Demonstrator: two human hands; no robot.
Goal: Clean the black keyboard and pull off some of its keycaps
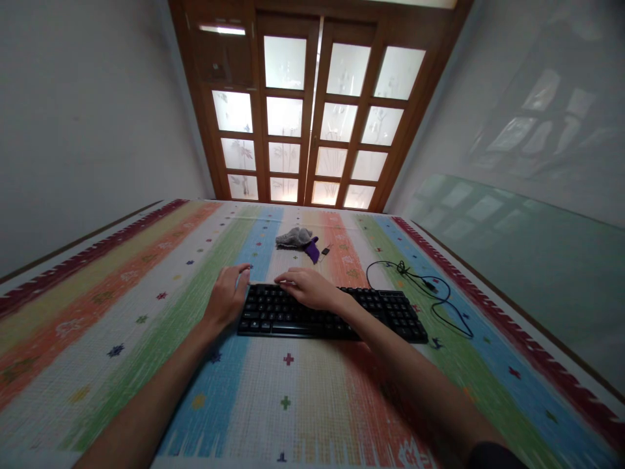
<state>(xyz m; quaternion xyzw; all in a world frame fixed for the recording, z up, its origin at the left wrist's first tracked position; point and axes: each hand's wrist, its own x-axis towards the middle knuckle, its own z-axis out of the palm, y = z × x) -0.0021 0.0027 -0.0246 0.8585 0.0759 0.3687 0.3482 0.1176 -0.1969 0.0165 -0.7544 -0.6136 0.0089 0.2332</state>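
Left fingers: your left hand (225,298) curls its fingers (243,270) round the far left corner of the black keyboard (385,311), the thumb out of sight behind the palm. They look closed on the edge, though you cannot tell from here how firmly they grip.
Right fingers: your right hand (309,288) lies flat on the keys in the left half of the board, fingers (288,278) stretched together and pointing left towards the other hand. They hold nothing; they only press or rest on the keytops.
Keyboard: it sits lengthwise across the striped mat (122,306), near the middle, a little right of centre, its left end between your two hands.
Containers: none shows among the things on the mat, so nothing is held in one.
Beyond the keyboard: a crumpled grey cloth (293,237) lies farther from you, with a purple piece (312,250) touching its right side and a small dark tag (325,250) just beside that.
Right of the keyboard: a black cable (430,285) loops loosely on the mat, running to the board's far right end.
In the way: your right forearm crosses the front edge of the keyboard and hides some keys.
Background: a wooden door with frosted panes (312,111) stands behind the mat.
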